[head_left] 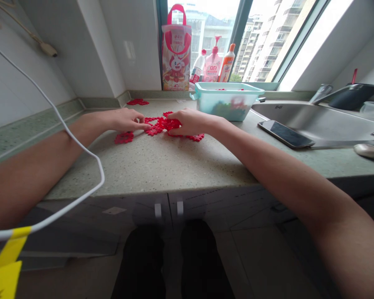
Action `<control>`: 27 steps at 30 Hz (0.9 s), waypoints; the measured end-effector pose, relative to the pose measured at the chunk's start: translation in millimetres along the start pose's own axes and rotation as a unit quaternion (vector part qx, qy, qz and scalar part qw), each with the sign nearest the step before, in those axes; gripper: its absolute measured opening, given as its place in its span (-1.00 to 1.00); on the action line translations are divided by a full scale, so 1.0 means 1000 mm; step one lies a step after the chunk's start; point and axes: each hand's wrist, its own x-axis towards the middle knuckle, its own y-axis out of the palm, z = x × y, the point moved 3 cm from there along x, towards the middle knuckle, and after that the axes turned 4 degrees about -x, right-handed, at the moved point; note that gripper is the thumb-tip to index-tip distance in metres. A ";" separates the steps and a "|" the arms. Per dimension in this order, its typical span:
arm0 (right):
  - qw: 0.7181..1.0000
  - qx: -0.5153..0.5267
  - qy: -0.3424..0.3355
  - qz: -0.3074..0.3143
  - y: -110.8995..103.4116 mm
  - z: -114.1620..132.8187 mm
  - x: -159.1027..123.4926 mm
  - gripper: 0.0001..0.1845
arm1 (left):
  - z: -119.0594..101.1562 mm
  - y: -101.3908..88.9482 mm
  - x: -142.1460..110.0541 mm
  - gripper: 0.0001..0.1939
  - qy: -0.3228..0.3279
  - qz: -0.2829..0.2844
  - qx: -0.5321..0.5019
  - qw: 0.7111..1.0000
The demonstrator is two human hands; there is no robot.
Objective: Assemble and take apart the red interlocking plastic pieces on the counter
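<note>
Red interlocking pieces (156, 129) lie on the worktop (137, 166) beneath and between both hands. The right hand (184, 120) has some pinched in its grip; the left hand (129, 120) touches their near side, its grip's width unclear, while the teal tub (226, 104) stands just beyond the right grip.

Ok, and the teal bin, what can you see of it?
The bin is pale teal, translucent, apparently plastic, roughly rectangular, with a wide rim and a lug at its left end. It stands upright on the countertop, left of the sink, with no lid visible. Red pieces show at the top; green and red shapes blur through the wall. The right hand is nearby; wrist contact is unclear.
</note>
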 end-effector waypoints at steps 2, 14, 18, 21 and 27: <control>1.000 0.000 0.000 0.001 0.000 0.000 0.000 -0.78 | 0.000 0.000 0.000 -0.20 -0.006 0.002 -0.001 1.000; 1.000 0.002 -0.001 -0.004 0.001 -0.001 0.001 -0.73 | 0.002 -0.001 0.000 -0.22 -0.004 -0.005 -0.028 1.000; 1.000 -0.002 -0.007 -0.002 0.001 0.000 0.000 -0.70 | 0.002 0.000 0.000 -0.23 -0.007 -0.004 -0.024 1.000; 1.000 -0.006 -0.006 0.001 0.000 0.003 -0.001 -0.68 | 0.002 0.000 0.001 -0.24 -0.006 -0.004 -0.024 1.000; 1.000 -0.015 -0.013 0.011 -0.002 0.011 -0.003 -0.68 | 0.000 0.000 0.001 -0.24 0.003 0.002 -0.031 1.000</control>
